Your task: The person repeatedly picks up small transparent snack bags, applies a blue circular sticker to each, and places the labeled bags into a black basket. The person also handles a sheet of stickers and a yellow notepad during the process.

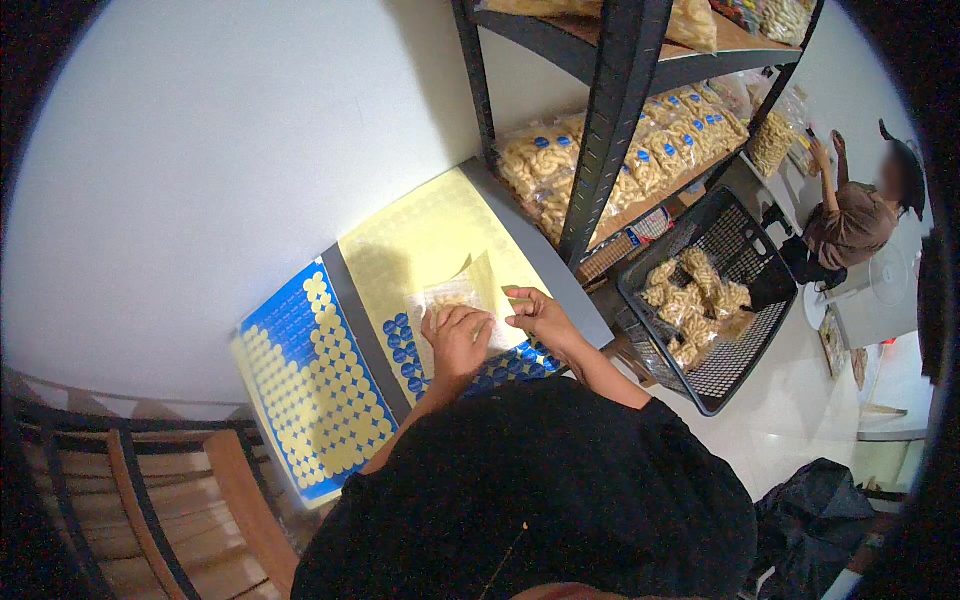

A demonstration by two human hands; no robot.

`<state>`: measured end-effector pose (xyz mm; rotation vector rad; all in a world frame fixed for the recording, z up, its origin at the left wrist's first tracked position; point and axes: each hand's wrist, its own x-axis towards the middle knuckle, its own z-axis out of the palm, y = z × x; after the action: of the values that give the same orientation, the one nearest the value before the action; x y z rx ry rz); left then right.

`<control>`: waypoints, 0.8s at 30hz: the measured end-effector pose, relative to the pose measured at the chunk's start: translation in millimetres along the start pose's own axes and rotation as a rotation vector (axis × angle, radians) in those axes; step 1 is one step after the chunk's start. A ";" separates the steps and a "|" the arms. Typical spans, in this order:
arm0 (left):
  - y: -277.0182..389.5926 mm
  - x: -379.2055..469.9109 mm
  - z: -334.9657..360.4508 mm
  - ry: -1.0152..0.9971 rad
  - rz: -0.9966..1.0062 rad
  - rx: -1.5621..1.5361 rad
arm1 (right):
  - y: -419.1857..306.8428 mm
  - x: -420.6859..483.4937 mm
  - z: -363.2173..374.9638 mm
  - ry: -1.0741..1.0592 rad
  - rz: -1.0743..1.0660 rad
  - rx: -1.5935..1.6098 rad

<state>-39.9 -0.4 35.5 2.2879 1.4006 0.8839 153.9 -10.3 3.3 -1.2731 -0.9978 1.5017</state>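
My left hand (459, 341) lies on a whitish printed sheet (431, 300), its fingers bent over the paper. Beside those fingers a pale yellow flap (491, 289) of paper stands up with a pointed corner. My right hand (544, 322) is at the right edge of this paper, thumb and fingers apart; whether a small thing sits at the fingertips is too blurred to tell. Under both hands is a large yellow backing sheet (420, 217) with round blue stickers (401, 349) along its near part. Left of it lies a second sticker sheet (330, 382), blue with many yellow round gaps.
A black metal shelf post (607, 127) rises close at the right, with bagged snacks (660, 150) on its shelf. A black plastic basket (709, 397) holds more bags (694, 307). Another person (855, 217) works beyond. A wooden slatted rack (180, 517) is at lower left.
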 end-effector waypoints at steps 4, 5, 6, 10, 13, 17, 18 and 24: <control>3.0 0.7 1.8 0.012 -0.008 0.056 | -2.5 -3.8 2.2 -0.028 -0.018 0.016; 3.9 0.9 2.5 0.010 -0.013 0.057 | -3.0 -5.2 2.3 -0.025 -0.017 0.000; 4.7 1.3 3.0 0.017 -0.015 0.064 | -3.6 -6.5 2.4 -0.032 -0.008 -0.009; 7.2 3.9 3.8 -0.014 -0.037 0.054 | -7.1 -8.6 1.6 -0.029 -0.069 -0.107; 7.9 4.7 2.3 -0.045 -0.069 0.014 | -9.2 -11.0 1.2 -0.052 -0.084 -0.098; 7.2 4.4 1.1 -0.076 -0.099 0.004 | -11.5 -14.1 1.6 -0.063 -0.134 -0.126; 6.6 4.5 1.4 -0.077 -0.101 0.001 | -12.2 -14.4 1.9 -0.061 -0.129 -0.127; 1.7 6.2 4.0 -0.084 -0.143 -0.020 | -16.1 -14.7 3.4 -0.088 -0.068 -0.070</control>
<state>-34.1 4.5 35.4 2.1530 1.4899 0.7459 153.5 -20.3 23.0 -1.2184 -1.1488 1.4922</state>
